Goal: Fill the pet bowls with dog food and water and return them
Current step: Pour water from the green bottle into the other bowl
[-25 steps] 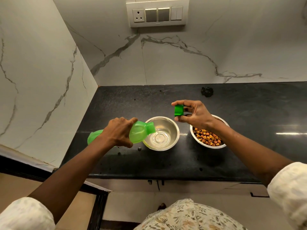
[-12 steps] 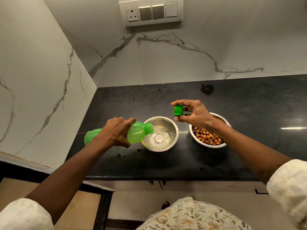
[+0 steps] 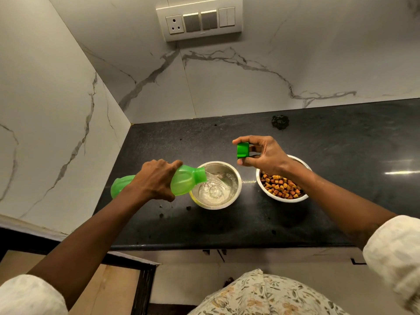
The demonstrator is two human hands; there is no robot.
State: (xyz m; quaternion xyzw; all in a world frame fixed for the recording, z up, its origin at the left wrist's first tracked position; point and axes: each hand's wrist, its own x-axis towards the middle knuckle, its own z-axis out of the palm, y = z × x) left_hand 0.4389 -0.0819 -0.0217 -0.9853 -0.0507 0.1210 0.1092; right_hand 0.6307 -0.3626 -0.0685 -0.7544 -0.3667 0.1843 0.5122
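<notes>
My left hand grips a green plastic bottle tipped on its side, its open mouth over the rim of a steel bowl. Water streams from the bottle into this bowl and pools at the bottom. My right hand holds the bottle's green cap between thumb and fingers, above the gap between the two bowls. A second steel bowl to the right holds brown and orange dog food; my right wrist hides part of it.
Both bowls stand on a black stone counter near its front edge. Marble walls close the counter at the left and back. A small dark clump lies near the back wall. A switch panel is on the wall above. A few drops lie by the water bowl.
The bottle has tipped a little further and the stream into the left bowl has grown, with more water pooled. My right hand still holds the cap in about the same place.
</notes>
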